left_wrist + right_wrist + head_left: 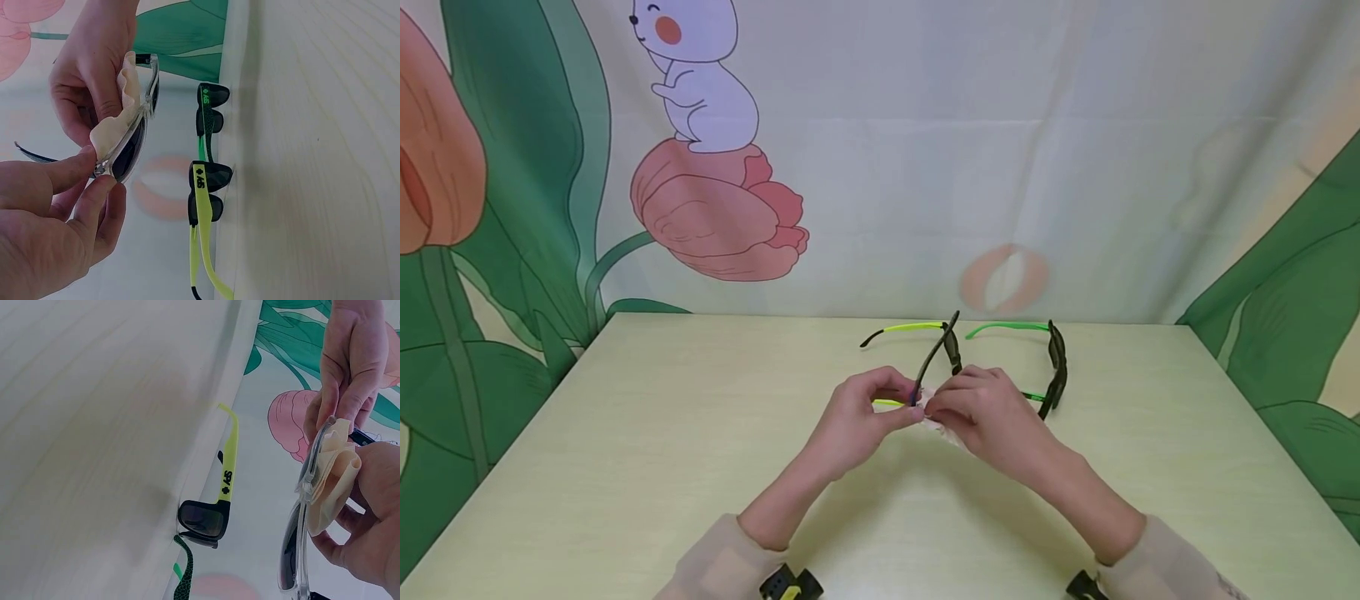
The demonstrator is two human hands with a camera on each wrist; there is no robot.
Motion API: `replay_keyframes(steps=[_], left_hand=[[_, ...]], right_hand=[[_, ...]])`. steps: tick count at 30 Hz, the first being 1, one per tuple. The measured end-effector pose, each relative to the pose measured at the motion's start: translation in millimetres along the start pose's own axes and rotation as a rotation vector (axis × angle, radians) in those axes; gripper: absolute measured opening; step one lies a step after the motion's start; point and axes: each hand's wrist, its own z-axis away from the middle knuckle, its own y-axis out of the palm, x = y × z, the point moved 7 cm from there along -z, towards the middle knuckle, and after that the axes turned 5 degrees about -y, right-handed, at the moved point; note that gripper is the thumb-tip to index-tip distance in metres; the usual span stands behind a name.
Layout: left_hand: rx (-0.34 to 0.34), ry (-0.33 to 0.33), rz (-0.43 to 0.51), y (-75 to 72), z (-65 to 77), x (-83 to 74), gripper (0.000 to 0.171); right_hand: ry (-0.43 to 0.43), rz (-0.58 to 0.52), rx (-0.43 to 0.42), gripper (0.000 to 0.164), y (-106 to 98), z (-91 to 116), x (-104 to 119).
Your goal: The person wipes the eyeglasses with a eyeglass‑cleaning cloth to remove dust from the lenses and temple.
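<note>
Clear-framed sunglasses (130,150) with dark lenses are held up in front of me by both hands. My left hand (853,421) pinches one end of the frame by the hinge, between thumb and fingers. A dark temple (934,358) rises from that end in the head view. My right hand (1003,421) grips a folded cream cloth (331,484) and presses it against the inner side of the lenses. In the right wrist view the cloth lies along the frame near the bridge (304,490). Fingers partly hide the frame in the head view.
Behind the hands, on the pale table (662,433), stand black sunglasses with yellow temples (917,326). To their right are black sunglasses with green temples (1011,325). A printed curtain (880,167) hangs along the table's far edge.
</note>
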Motion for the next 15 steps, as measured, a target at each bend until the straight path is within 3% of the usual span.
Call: replay_keyframes(steps=[4, 11, 15], left_hand=[[0.008, -0.012, 0.011, 0.1, 2.8, -6.3, 0.017], [0.036, -0.029, 0.02, -1.7, 15.8, -34.9, 0.017], [0.031, -0.021, 0.016, -2.5, 17.8, -39.5, 0.016]], right_hand=[[0.026, 0.029, 0.011, 0.01, 0.2, -1.2, -1.5], [0.081, 0.083, 0.007, 0.011, -0.9, -2.4, -6.2], [0.073, 0.072, 0.001, 0.012, -1.1, -2.7, -6.1]])
